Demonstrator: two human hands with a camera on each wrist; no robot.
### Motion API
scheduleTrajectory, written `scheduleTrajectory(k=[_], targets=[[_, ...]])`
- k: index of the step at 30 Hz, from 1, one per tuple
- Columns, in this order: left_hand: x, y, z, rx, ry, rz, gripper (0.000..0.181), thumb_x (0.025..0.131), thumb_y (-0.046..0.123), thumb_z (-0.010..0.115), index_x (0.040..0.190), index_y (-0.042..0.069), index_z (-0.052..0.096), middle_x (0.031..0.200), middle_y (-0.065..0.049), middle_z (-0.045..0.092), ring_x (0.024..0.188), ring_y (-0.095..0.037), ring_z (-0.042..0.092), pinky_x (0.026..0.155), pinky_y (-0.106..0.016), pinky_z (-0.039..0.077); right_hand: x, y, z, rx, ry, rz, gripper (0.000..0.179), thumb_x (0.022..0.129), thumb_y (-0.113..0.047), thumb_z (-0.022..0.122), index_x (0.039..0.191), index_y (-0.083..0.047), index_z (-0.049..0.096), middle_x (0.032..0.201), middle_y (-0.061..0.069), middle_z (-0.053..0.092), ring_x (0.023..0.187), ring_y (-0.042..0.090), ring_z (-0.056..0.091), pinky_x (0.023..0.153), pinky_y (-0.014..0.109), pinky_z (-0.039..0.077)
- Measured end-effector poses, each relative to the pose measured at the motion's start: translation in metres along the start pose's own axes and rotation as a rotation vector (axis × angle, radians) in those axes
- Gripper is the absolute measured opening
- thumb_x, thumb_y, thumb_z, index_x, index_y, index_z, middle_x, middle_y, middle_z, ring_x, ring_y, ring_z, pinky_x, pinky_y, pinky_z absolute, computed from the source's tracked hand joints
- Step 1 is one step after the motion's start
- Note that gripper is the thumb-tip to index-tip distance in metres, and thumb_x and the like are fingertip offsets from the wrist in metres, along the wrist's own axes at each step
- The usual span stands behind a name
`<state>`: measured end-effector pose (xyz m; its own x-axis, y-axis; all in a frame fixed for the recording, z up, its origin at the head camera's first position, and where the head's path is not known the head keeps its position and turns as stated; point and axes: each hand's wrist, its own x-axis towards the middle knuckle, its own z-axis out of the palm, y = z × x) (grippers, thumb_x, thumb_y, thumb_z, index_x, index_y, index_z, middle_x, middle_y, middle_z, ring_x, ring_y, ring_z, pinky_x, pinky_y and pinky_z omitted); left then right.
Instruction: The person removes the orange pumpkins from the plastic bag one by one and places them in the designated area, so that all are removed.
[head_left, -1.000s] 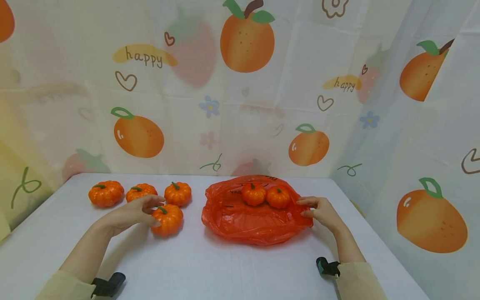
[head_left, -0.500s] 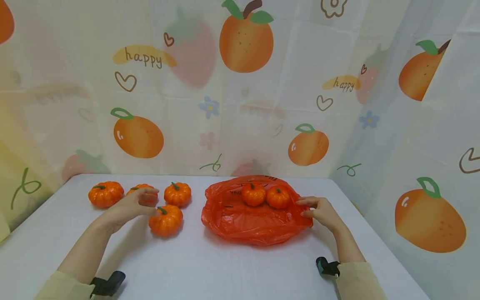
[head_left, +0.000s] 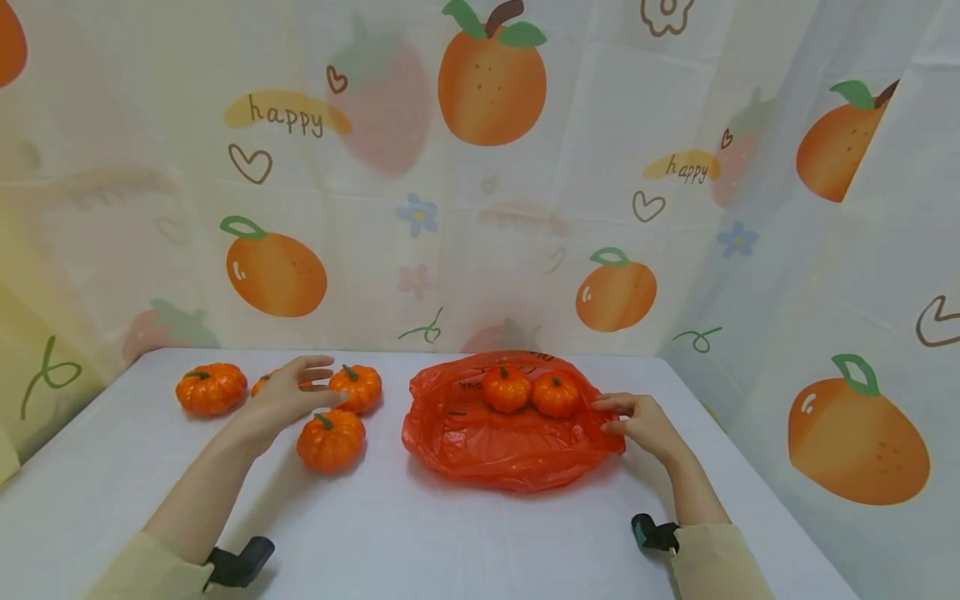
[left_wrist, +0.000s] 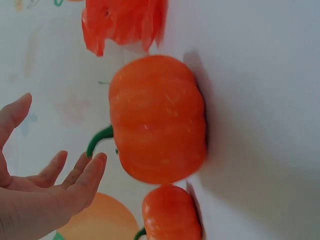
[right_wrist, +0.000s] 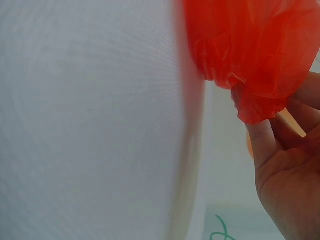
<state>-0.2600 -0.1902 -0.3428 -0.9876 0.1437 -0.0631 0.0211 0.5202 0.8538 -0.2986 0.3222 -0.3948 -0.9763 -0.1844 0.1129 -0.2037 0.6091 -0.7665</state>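
My left hand (head_left: 285, 398) reaches over the table with fingers spread and nothing in its grasp. Its fingertips are by a small orange pumpkin (head_left: 360, 388) with a green stem. Nearer to me sits another pumpkin (head_left: 330, 443), which looks large in the left wrist view, with the left fingers (left_wrist: 82, 185) beyond its stem. A red plastic bag (head_left: 495, 450) lies with its mouth open, and two pumpkins (head_left: 506, 389) rest inside it. At the bag's right edge, my right hand (head_left: 651, 425) pinches the gathered plastic (right_wrist: 260, 102) between thumb and fingers.
A further pumpkin (head_left: 212, 389) stands at the back left. Another pumpkin (head_left: 260, 384) is mostly hidden behind the left hand. The white tabletop (head_left: 450, 542) ends at a fruit-printed curtain (head_left: 465, 275) behind and on the right.
My left hand has lifted away from the front pumpkin and moved back and to the right, toward the pumpkin behind it. The right hand and bag stay put.
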Motion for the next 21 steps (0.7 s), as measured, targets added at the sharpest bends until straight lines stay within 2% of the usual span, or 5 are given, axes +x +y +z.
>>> scheduleTrajectory(k=[5,10,21], targets=[[0.004,0.015,0.012,-0.071,0.000,-0.015,0.082,0.093,0.036,0.066,0.156,0.009,0.021,0.159,-0.023,0.029,0.145,-0.045,0.029,0.113,-0.063,0.035,-0.001,-0.002,0.000,-0.003,0.001,0.001,0.036,0.086,-0.007,0.064,0.122,0.000,0.069,0.140,0.024,0.057,0.131,0.044,0.049,0.099,0.050,0.054],[0.006,0.029,0.025,-0.063,0.012,-0.019,0.081,0.092,0.038,0.066,0.156,0.011,0.023,0.159,-0.019,0.032,0.144,-0.042,0.033,0.113,-0.060,0.038,-0.001,-0.002,0.000,-0.011,0.004,0.000,0.036,0.086,-0.006,0.064,0.121,0.000,0.069,0.139,0.024,0.057,0.131,0.045,0.050,0.099,0.049,0.055],[0.006,0.054,0.056,-0.132,-0.005,0.038,0.073,0.092,0.037,0.067,0.151,0.013,0.032,0.156,-0.014,0.040,0.141,-0.037,0.042,0.109,-0.055,0.045,0.000,-0.001,0.001,-0.016,0.007,-0.007,0.036,0.086,-0.006,0.065,0.121,0.000,0.069,0.139,0.024,0.058,0.131,0.045,0.050,0.101,0.050,0.054]])
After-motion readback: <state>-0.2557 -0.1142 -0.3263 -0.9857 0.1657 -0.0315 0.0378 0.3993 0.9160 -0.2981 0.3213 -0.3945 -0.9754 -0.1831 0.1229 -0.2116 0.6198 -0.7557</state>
